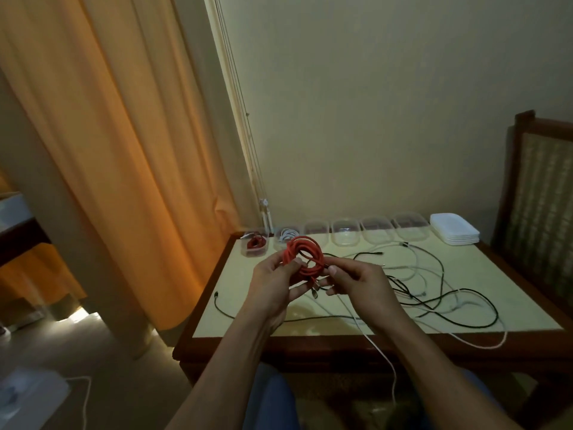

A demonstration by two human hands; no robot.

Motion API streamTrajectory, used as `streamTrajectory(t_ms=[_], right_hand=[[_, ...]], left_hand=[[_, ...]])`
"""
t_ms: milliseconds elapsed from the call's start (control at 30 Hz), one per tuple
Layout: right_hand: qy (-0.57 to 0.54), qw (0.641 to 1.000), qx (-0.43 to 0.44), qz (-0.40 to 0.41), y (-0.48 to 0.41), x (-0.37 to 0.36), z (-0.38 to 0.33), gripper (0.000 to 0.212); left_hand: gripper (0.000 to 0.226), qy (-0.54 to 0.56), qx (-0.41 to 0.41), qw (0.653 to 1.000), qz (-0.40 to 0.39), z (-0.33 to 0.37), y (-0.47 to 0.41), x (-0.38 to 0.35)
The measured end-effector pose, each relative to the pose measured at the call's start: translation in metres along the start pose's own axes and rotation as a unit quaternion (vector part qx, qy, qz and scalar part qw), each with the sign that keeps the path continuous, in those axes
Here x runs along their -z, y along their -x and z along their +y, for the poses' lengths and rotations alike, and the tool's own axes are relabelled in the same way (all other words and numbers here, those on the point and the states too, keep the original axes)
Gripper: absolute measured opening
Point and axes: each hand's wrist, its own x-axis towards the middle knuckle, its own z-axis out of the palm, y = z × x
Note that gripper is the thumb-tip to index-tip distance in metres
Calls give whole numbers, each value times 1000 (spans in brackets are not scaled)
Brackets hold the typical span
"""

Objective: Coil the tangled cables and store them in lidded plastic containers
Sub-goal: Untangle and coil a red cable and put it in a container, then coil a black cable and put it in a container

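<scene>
Coil (305, 247) in left hand (276, 283), right hand (356, 283), above tabletop's (242, 274) left half

The person shows as two slim arms. The left forearm (235, 352) and the right forearm (412, 346) are bare from the near edge of the view to the wrists, with tendons and faint veins raised along them. The left hand (273, 283) and the right hand (359, 280) are bare as well. The fingers (273, 260) are slender, and the thumbnails are cut short. At the near edge, between and under the arms, the lap is clothed in blue fabric (269, 401); the dim light hides its weave.
</scene>
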Motion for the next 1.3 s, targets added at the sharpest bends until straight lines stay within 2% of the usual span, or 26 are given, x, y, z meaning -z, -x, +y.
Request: streamTrajectory(t_ms=[133, 300, 467, 633, 833, 1000, 1133, 1300], right_hand=[[6, 999, -38, 23, -31, -4, 16, 30], [10, 995, -89, 36, -88, -6, 37, 19], [36, 992, -120, 18, -142, -6, 70, 21], [94, 987, -127, 28, -207, 5, 104, 19], [202, 972, -123, 13, -306, 22, 149, 13], [230, 963, -144, 7, -385, 32, 191, 16], [259, 957, -129, -4, -432, 43, 224, 14], [328, 934, -142, -25, -468, 54, 263, 14]], left_hand=[[29, -29, 0, 999, 17, -8, -32, 5], [24, -63, -11, 996, 66, -12, -87, 10], [22, -183, -32, 979, 80, -21, -144, 27], [23, -274, -38, 958, 75, -32, -216, 29], [8, -366, -40, 929, 32, -43, -320, 24], [13, -433, -74, 898, 11, -62, -407, 16], [20, -481, -87, 872, 5, -79, -463, 8], [18, -528, -57, 847, -13, -97, -512, -1]])
